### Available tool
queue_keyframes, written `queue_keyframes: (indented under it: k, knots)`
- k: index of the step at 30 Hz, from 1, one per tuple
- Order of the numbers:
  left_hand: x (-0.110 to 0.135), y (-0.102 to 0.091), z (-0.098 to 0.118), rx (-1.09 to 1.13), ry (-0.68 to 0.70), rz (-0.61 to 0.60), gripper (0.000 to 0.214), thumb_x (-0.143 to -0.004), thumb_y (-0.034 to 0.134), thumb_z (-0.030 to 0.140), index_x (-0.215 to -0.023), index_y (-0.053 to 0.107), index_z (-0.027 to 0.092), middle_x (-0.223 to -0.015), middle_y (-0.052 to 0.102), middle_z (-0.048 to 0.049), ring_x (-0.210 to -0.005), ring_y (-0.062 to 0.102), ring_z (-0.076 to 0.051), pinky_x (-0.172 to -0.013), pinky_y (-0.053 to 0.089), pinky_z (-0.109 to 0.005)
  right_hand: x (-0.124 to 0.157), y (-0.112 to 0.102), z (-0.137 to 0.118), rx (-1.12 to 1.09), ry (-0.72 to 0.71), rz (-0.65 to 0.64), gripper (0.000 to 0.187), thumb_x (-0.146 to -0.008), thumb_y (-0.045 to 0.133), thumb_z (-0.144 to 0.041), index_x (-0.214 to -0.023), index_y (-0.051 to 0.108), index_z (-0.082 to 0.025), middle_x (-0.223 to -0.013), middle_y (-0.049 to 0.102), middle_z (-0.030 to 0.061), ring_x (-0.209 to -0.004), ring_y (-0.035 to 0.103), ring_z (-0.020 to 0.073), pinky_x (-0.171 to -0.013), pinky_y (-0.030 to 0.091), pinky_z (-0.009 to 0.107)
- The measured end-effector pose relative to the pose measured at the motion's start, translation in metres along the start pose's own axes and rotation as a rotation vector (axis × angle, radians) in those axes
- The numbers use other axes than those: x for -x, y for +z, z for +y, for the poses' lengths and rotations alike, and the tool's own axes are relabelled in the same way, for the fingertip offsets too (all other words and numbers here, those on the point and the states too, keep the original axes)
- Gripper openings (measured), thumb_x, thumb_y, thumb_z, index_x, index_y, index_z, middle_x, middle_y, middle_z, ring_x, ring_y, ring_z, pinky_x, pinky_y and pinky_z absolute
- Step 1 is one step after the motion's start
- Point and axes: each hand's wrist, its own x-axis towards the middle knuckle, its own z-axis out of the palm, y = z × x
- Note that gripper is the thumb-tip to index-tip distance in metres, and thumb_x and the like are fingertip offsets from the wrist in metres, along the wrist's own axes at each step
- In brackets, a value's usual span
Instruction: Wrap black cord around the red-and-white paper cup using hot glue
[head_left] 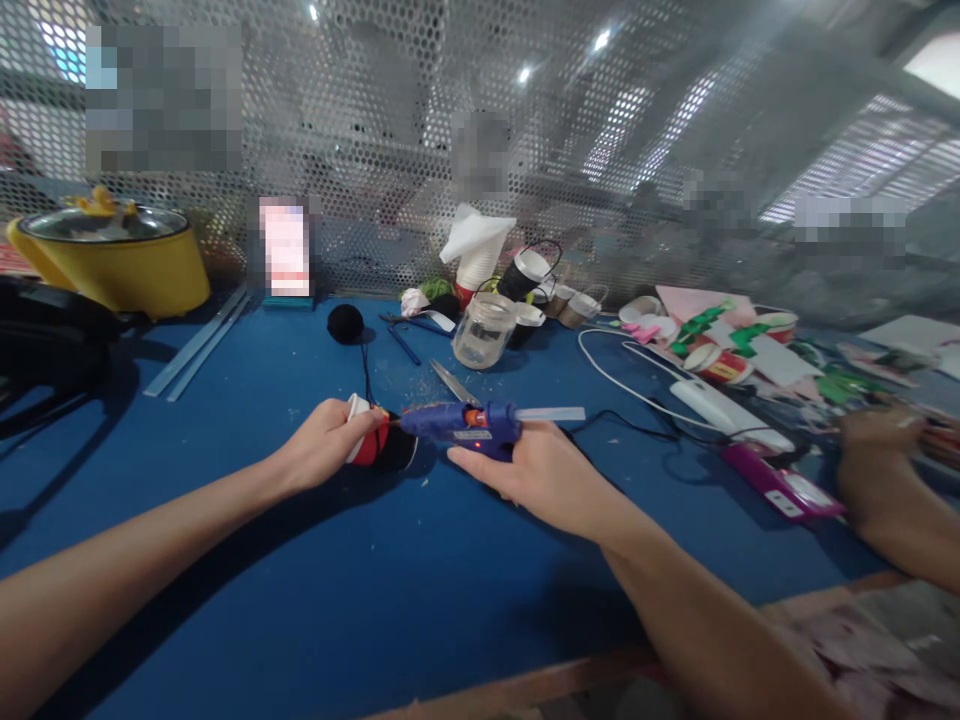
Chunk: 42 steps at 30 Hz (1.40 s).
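Note:
My left hand (pixel 330 440) grips a small paper cup (pixel 366 448), tilted on its side, with a white rim, a red band and black cord around its lower part. From the cup a black strand leads back to a ball of black yarn (pixel 346 323). In my right hand (pixel 551 470) is a blue glue gun (pixel 465 424), its small light glowing orange-red. A clear glue stick (pixel 553 413) sticks out of its rear. The gun's nozzle points left and meets the cup near my left fingertips; whether it touches is hard to tell.
Scissors (pixel 451 381) and a clear plastic jar (pixel 484 332) stand beyond the glue gun. Farther back are stacked white cups (pixel 481 250) and a propped phone (pixel 286 248). A yellow pot (pixel 112 262) is at left. At right lie a power strip (pixel 727 412) and another person's hand (pixel 881 440).

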Motion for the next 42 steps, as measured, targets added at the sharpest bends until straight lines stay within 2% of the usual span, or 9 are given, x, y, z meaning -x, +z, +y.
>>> queue_keyframes:
  k: [6, 20, 27, 31, 34, 38, 42]
  knots:
    - [-0.001, 0.001, -0.002, 0.012, 0.001, 0.007, 0.033, -0.068, 0.038, 0.039, -0.044, 0.031, 0.017, -0.041, 0.024, 0.0061, -0.039, 0.021, -0.006, -0.039, 0.016, -0.021, 0.002, 0.002, 0.002, 0.042, -0.021, 0.022, 0.017, -0.073, 0.047, -0.031, -0.081, 0.056, -0.019, -0.076, 0.06, 0.0, -0.067, 0.054, 0.0134, -0.061, 0.04, 0.023]
    - [-0.002, 0.001, -0.006, 0.098, -0.04, 0.001, 0.032, -0.067, 0.039, 0.041, -0.047, 0.039, 0.016, -0.041, 0.029, 0.0058, -0.039, 0.025, -0.007, -0.039, 0.018, -0.02, 0.006, 0.006, 0.003, 0.042, -0.008, -0.005, 0.02, -0.073, 0.046, -0.036, -0.078, 0.058, -0.02, -0.073, 0.061, 0.0009, -0.067, 0.054, 0.0144, -0.058, 0.04, 0.023]
    - [-0.002, 0.002, -0.005, 0.106, -0.046, 0.012, 0.031, -0.067, 0.039, 0.041, -0.05, 0.042, 0.015, -0.042, 0.031, 0.0054, -0.04, 0.027, -0.007, -0.04, 0.021, -0.02, 0.007, 0.006, -0.001, 0.057, -0.018, -0.094, 0.019, -0.074, 0.044, -0.033, -0.075, 0.056, -0.019, -0.072, 0.06, 0.0003, -0.064, 0.053, 0.013, -0.057, 0.039, 0.022]
    - [-0.001, 0.002, -0.004, 0.084, -0.035, 0.017, 0.032, -0.068, 0.038, 0.041, -0.047, 0.037, 0.016, -0.041, 0.028, 0.0057, -0.039, 0.025, -0.007, -0.04, 0.019, -0.021, 0.006, 0.004, -0.001, 0.015, 0.002, -0.031, 0.018, -0.073, 0.046, -0.033, -0.077, 0.057, -0.019, -0.071, 0.06, -0.0004, -0.064, 0.055, 0.0132, -0.057, 0.04, 0.022]
    - [-0.001, 0.001, -0.004, 0.052, -0.012, 0.013, 0.033, -0.068, 0.038, 0.04, -0.045, 0.034, 0.017, -0.041, 0.026, 0.0058, -0.039, 0.023, -0.007, -0.039, 0.018, -0.021, 0.003, 0.002, 0.0, -0.007, 0.018, -0.009, 0.017, -0.073, 0.046, -0.032, -0.072, 0.057, -0.019, -0.063, 0.059, -0.0013, -0.06, 0.055, 0.013, -0.056, 0.04, 0.023]
    - [0.0, 0.001, -0.004, 0.025, 0.008, 0.014, 0.034, -0.068, 0.036, 0.04, -0.044, 0.031, 0.018, -0.042, 0.025, 0.0055, -0.039, 0.023, -0.007, -0.039, 0.017, -0.021, -0.002, 0.0, 0.003, -0.059, 0.03, -0.051, 0.022, -0.074, 0.043, -0.033, -0.06, 0.053, -0.019, -0.041, 0.048, -0.0044, -0.046, 0.05, 0.0119, -0.052, 0.04, 0.024]
    - [0.001, 0.002, -0.005, 0.001, 0.031, 0.014, 0.035, -0.07, 0.034, 0.041, -0.044, 0.028, 0.018, -0.042, 0.024, 0.0053, -0.04, 0.022, -0.007, -0.039, 0.017, -0.021, -0.005, 0.001, 0.006, -0.13, 0.059, -0.087, 0.029, -0.075, 0.042, -0.034, -0.05, 0.045, -0.019, -0.035, 0.042, -0.0051, -0.037, 0.045, 0.0098, -0.046, 0.039, 0.023]
